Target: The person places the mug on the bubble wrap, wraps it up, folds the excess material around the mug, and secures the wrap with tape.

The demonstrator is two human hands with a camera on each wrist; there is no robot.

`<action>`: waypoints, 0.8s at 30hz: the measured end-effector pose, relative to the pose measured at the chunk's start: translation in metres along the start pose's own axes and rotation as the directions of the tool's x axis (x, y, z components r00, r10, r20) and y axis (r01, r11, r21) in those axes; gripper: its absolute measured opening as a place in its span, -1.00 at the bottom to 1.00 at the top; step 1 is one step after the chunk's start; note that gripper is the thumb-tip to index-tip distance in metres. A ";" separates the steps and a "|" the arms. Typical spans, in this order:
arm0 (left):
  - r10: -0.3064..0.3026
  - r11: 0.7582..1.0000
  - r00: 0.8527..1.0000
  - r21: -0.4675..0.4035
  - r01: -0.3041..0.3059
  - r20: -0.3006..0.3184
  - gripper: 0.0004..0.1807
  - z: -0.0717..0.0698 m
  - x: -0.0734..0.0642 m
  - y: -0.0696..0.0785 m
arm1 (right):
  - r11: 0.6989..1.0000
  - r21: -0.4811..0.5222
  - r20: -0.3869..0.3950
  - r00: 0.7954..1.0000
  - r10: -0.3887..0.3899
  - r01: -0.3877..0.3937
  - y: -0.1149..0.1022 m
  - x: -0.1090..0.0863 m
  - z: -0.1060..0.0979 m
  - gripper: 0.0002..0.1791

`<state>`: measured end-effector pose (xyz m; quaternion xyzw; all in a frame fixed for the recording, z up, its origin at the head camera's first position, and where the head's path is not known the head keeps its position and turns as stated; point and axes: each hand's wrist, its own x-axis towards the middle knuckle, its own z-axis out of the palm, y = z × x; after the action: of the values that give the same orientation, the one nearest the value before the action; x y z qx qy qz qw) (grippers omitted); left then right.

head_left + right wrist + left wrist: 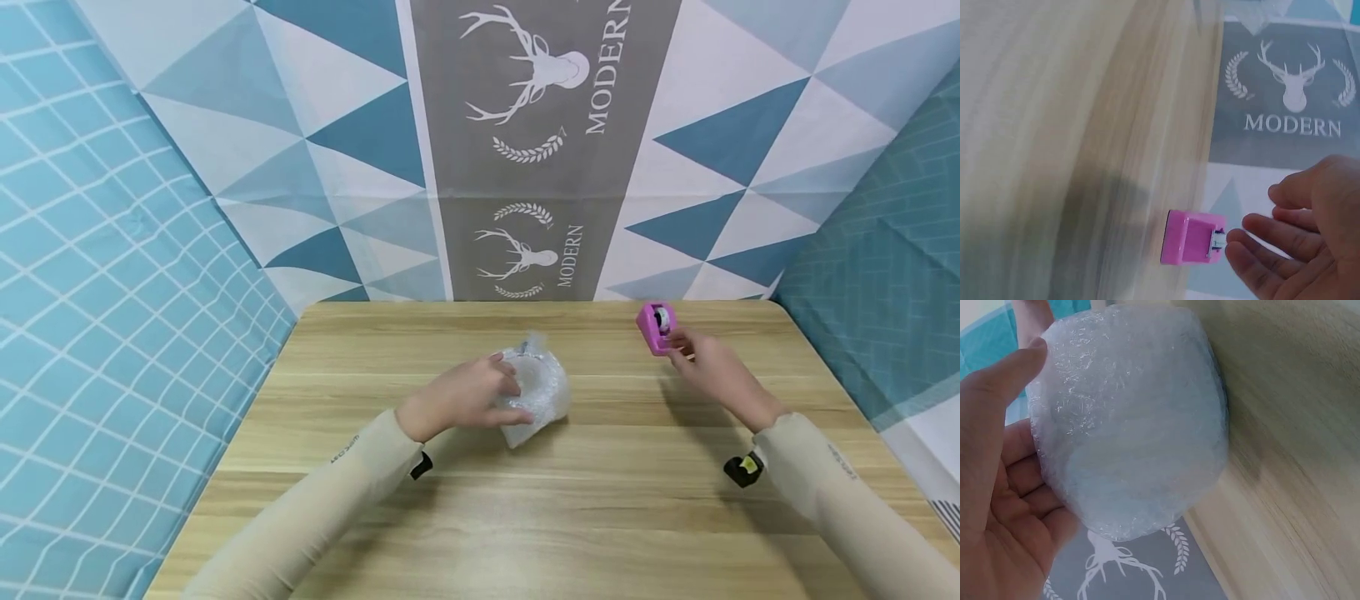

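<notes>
A rounded bundle in clear bubble wrap [542,386] stands near the middle of the wooden table, with a loose tuft of wrap at its top. My left hand [472,393] grips its left side; in the left wrist view the thumb [1019,372] lies along the edge and the other fingers curl beside it. What the wrap covers cannot be made out. Toward the back right sits a pink tape dispenser [651,333] with a roll of tape in it. My right hand [708,367] is at its front end, fingers loosely bent by the cutter edge [1215,242], thumb apart.
The wooden table [480,517] ends at a patterned cloth wall [517,167] with deer-head prints. A blue checked cloth [112,317] hangs along the left, and a teal one [877,250] along the right. The dispenser stands near the back edge.
</notes>
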<state>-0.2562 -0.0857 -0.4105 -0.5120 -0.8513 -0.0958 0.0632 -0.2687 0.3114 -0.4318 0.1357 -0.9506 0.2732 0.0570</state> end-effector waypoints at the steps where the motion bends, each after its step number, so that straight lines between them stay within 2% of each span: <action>1: -0.007 1.000 1.000 0.006 0.007 0.005 -0.57 0.000 0.001 0.001 | 1.000 0.000 0.003 1.000 0.025 -0.025 0.002 0.002 -0.001 -0.62; 4: -0.013 1.000 1.000 0.008 0.013 0.027 -0.57 -0.001 0.002 0.000 | 0.997 0.001 0.003 0.997 0.082 -0.082 0.009 0.008 -0.004 -0.58; 12: 0.033 0.997 0.997 -0.067 -0.029 0.063 -0.60 -0.005 0.005 -0.008 | 0.990 -0.020 0.027 0.990 0.140 -0.140 0.024 0.021 -0.005 -0.56; 19: 0.007 0.997 0.997 -0.082 -0.001 0.078 -0.59 -0.005 0.002 -0.008 | 0.977 -0.064 0.087 0.974 0.207 -0.202 0.029 0.036 -0.003 -0.57; 24: 0.006 0.998 0.998 -0.069 -0.001 0.062 -0.59 -0.004 0.000 -0.008 | 0.966 -0.045 0.114 0.959 0.260 -0.256 0.032 0.046 0.002 -0.61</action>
<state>-0.2636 -0.0902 -0.4070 -0.5182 -0.8481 -0.1092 0.0190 -0.3223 0.3262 -0.4410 0.0257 -0.9658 0.2557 -0.0338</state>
